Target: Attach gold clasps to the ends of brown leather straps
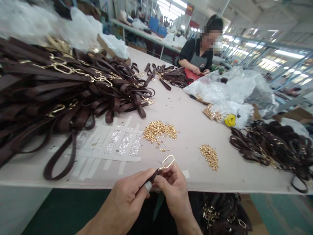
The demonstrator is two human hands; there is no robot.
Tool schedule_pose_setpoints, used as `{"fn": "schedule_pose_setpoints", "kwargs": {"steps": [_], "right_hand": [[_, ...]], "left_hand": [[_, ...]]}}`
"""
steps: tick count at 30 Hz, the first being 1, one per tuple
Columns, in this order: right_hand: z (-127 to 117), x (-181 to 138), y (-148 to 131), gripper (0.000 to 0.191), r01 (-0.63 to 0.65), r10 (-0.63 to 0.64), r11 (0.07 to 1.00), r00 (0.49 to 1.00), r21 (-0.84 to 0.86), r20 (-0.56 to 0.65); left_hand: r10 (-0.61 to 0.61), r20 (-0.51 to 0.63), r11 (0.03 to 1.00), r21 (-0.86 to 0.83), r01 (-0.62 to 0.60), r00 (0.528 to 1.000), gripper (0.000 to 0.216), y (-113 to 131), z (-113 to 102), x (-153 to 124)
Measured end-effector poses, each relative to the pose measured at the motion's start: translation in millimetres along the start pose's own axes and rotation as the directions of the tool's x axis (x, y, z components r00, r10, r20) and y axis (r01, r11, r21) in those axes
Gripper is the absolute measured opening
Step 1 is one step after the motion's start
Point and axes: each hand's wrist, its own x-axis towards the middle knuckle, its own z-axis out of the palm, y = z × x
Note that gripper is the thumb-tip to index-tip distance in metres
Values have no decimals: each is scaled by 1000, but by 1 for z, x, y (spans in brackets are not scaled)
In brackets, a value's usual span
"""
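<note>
Just over the table's front edge, my left hand (129, 192) is closed on a dark brown leather strap (153, 176). A gold clasp (168, 162) with a long oval loop sticks out from the strap's end. My right hand (172, 186) pinches at the same strap end, thumb and fingertips together beside the clasp; whether a small part sits between them is hidden. Beyond the hands lies a heap of small gold metal pieces (160, 131), with a smaller gold pile (209, 157) to the right.
Brown straps with gold clasps (73, 78) are heaped at the left. More dark straps (276, 143) lie at the right, near clear plastic bags (234, 88). Tape strips (112, 158) cross the table (181, 111). A co-worker (201, 49) sits across it. Straps also hang below at right.
</note>
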Motion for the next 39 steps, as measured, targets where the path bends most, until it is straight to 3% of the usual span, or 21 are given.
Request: {"fn": "schedule_pose_setpoints", "kwargs": {"steps": [3,5,7,9,11,12,14,18,22,24,25,27,29,31,34,39], "right_hand": [[-25,7,-15,24,73,-70,975,997,-210,24],[-57,18,-27,21,166,-204,863,978,-478,-30],[-96,35,-39,23,211,-413,611,907,-763,-80],[-133,53,-48,23,150,-549,253,836,-956,-14],[-160,69,-55,22,83,-553,-48,827,-995,96],[-168,74,-57,22,71,-529,-143,838,-987,137],[-175,82,-59,21,84,-481,-221,857,-972,184],[-177,90,-61,24,96,-432,-275,877,-957,213],[-186,100,-63,28,30,-407,-376,892,-926,194],[-184,101,-62,28,21,-418,-313,894,-949,158],[-178,99,-61,27,24,-431,-221,894,-975,119],[-154,88,-54,26,81,-439,107,898,-991,26],[-118,68,-43,26,179,-383,492,923,-852,-27],[-77,45,-28,25,238,-312,721,950,-650,2],[-31,21,-7,16,287,-303,797,951,-532,60],[-8,12,7,10,410,-403,696,902,-589,152]], "left_hand": [[-68,33,992,-108,71,997,41,3,7,3],[-124,45,973,-191,130,991,40,4,9,6],[-172,40,952,-251,177,984,41,3,8,7],[-216,34,938,-269,217,976,44,0,6,7],[-236,27,937,-259,235,971,43,-3,2,7],[-237,22,939,-251,235,971,41,-4,0,7],[-229,18,941,-251,226,973,36,-3,-5,7],[-262,13,914,-317,252,965,30,5,-11,7],[-266,31,835,-492,246,964,31,8,-10,9],[-286,22,785,-568,248,958,30,5,-8,10],[-301,13,769,-588,251,954,29,3,-7,10],[-323,-11,757,-604,251,946,26,1,-6,11],[-328,-42,767,-595,240,944,22,-1,-5,12],[-316,-80,794,-568,217,945,19,-1,-4,13],[-263,-122,839,-518,165,957,19,-2,-2,13],[-203,-149,884,-453,116,968,16,-4,1,10]]}}
